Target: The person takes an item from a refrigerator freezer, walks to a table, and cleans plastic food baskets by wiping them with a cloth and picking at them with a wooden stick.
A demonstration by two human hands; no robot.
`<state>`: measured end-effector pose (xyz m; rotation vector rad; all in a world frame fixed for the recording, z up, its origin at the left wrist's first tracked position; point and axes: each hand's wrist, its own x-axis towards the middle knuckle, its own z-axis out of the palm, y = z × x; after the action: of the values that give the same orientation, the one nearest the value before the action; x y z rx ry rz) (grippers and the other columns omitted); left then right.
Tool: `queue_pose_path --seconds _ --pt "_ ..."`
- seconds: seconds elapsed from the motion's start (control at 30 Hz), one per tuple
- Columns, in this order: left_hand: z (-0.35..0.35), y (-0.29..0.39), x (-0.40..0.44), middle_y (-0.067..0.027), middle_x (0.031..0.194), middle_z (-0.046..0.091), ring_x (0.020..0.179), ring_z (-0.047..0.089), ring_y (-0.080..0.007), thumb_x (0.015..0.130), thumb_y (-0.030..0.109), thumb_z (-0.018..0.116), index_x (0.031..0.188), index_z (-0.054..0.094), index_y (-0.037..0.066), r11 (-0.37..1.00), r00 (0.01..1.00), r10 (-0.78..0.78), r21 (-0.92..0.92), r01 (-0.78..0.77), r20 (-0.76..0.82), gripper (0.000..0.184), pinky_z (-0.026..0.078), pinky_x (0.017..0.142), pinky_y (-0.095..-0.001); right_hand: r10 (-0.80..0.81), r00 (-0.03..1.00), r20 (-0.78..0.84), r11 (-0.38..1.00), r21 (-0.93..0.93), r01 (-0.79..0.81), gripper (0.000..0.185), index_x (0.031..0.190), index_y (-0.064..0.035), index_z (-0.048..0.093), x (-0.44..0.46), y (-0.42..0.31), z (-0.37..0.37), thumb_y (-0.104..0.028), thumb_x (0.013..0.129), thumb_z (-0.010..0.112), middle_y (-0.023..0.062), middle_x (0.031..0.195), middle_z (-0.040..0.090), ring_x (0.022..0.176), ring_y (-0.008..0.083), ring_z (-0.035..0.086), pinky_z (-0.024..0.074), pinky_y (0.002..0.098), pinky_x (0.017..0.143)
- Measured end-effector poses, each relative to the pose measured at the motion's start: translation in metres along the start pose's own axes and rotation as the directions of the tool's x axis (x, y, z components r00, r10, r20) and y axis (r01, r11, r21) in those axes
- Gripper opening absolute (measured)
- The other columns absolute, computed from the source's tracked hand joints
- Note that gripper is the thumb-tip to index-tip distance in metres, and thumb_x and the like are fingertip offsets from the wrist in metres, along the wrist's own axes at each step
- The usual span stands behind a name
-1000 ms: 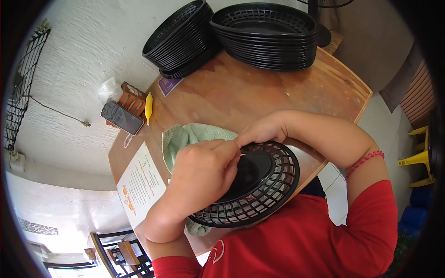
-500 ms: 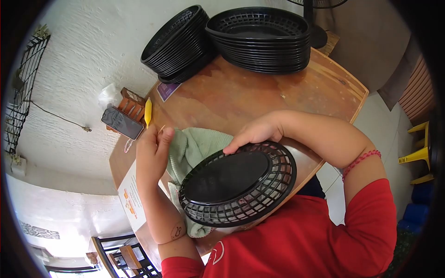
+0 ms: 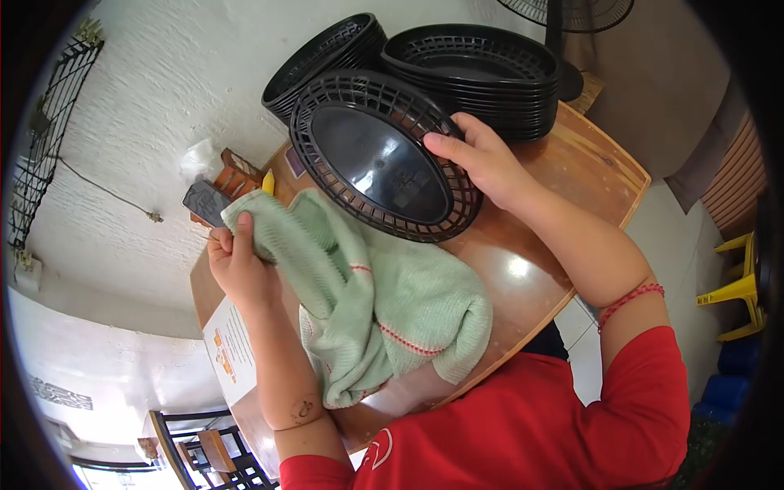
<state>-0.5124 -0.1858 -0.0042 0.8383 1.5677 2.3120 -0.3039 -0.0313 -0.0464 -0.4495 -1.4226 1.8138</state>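
Note:
My right hand [image 3: 488, 160] grips a black oval plastic basket [image 3: 380, 163] by its right rim, thumb on the inside. The basket is lifted and tilted, its shiny solid base facing me and its lattice wall around it. Between the thumb and fingers of my left hand [image 3: 247, 268] is the raised corner of a pale green towel [image 3: 425, 302] with red stitching. The rest of the towel lies bunched on the wooden table [image 3: 523, 269], below the basket.
Behind the held basket stand two stacks of black baskets, a left stack [image 3: 327, 57] and a right stack [image 3: 498, 86]. A phone [image 3: 206, 202] leans on a wooden holder [image 3: 238, 173] near a yellow object [image 3: 268, 183]. A printed sheet [image 3: 229, 351] lies at the table's left edge.
My right hand has carried the basket up and away from me, turning its inside into view. My left hand has taken hold of the towel and lifted a corner, and more of the towel is uncovered.

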Motion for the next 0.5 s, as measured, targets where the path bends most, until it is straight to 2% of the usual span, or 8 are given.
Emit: queue_pose_path --seconds 0.13,0.2,0.23,0.3,0.37,0.4,0.47,0.5 --pt "0.027 0.007 -0.031 0.0037 0.058 0.040 0.049 0.030 -0.0046 0.072 0.003 0.062 0.059 0.030 0.011 0.920 0.936 0.333 0.175 -0.349 0.117 0.035 0.029 0.046 -0.0157 -0.245 0.970 0.003 0.948 -0.207 0.240 0.034 0.092 0.0011 0.047 -0.009 0.015 0.014 -0.028 0.080 0.059 0.0067 0.077 0.057 0.064 0.0086 0.052 0.0438 0.0192 0.058" --pt "0.038 0.003 -0.037 0.0026 0.060 0.044 0.049 0.029 -0.0041 0.072 0.002 0.062 0.059 0.034 0.009 0.794 0.859 0.486 0.329 -0.512 0.163 0.032 0.028 0.047 -0.0146 -0.249 0.968 0.036 0.944 -0.214 0.250 0.034 0.092 0.0012 0.046 -0.014 0.019 0.020 -0.028 0.080 0.059 0.0067 0.077 0.057 0.064 0.0087 0.052 0.0436 0.0194 0.058" --pt "0.042 0.000 -0.041 0.0026 0.060 0.044 0.049 0.029 -0.0041 0.072 0.002 0.062 0.059 0.034 0.009 0.793 0.859 0.486 0.333 -0.511 0.161 0.032 0.028 0.047 -0.0146 -0.254 0.965 0.060 0.939 -0.226 0.261 0.035 0.092 0.0013 0.046 -0.017 0.021 0.023 -0.028 0.080 0.058 0.0067 0.077 0.057 0.064 0.0089 0.052 0.0434 0.0196 0.058" --pt "0.050 -0.005 -0.050 0.0009 0.063 0.048 0.050 0.029 -0.0047 0.069 -0.001 0.062 0.060 0.040 0.007 0.715 0.832 0.476 0.426 -0.555 0.284 0.025 0.029 0.051 -0.0148 -0.263 0.959 0.106 0.926 -0.251 0.282 0.036 0.092 0.0015 0.044 -0.021 0.023 0.025 -0.029 0.081 0.058 0.0066 0.077 0.056 0.064 0.0091 0.051 0.0430 0.0201 0.058" --pt "0.052 -0.013 -0.058 -0.0010 0.067 0.052 0.050 0.032 -0.0077 0.065 -0.004 0.062 0.063 0.044 0.005 0.707 0.830 0.407 0.443 -0.551 0.382 0.020 0.032 0.051 -0.0172 -0.234 0.970 0.069 0.937 -0.251 0.243 0.035 0.092 0.0013 0.044 -0.023 0.021 0.025 -0.029 0.081 0.058 0.0065 0.076 0.056 0.064 0.0090 0.051 0.0427 0.0202 0.057" --pt "0.054 -0.019 -0.063 -0.0010 0.067 0.052 0.050 0.032 -0.0077 0.065 -0.004 0.062 0.063 0.044 0.005 0.707 0.830 0.406 0.445 -0.550 0.382 0.020 0.032 0.051 -0.0172 -0.204 0.978 0.034 0.946 -0.249 0.206 0.034 0.091 0.0011 0.044 -0.024 0.019 0.026 -0.029 0.081 0.057 0.0064 0.076 0.055 0.064 0.0090 0.051 0.0423 0.0203 0.057" --pt "0.054 -0.027 -0.072 -0.0033 0.072 0.055 0.054 0.040 -0.0134 0.061 -0.007 0.060 0.062 0.044 0.005 0.577 0.650 0.447 0.356 -0.735 0.615 0.020 0.036 0.052 -0.0222 -0.146 0.989 -0.037 0.961 -0.244 0.133 0.033 0.091 0.0006 0.043 -0.025 0.016 0.026 -0.028 0.082 0.056 0.0061 0.075 0.055 0.063 0.0089 0.050 0.0416 0.0206 0.057" --pt "0.052 -0.027 -0.073 -0.0033 0.072 0.055 0.054 0.040 -0.0134 0.061 -0.007 0.060 0.062 0.044 0.005 0.579 0.649 0.448 0.353 -0.735 0.615 0.020 0.036 0.052 -0.0222 -0.148 0.988 -0.039 0.960 -0.246 0.134 0.033 0.091 0.0006 0.043 -0.024 0.018 0.026 -0.028 0.082 0.056 0.0061 0.075 0.055 0.063 0.0089 0.050 0.0416 0.0206 0.057"
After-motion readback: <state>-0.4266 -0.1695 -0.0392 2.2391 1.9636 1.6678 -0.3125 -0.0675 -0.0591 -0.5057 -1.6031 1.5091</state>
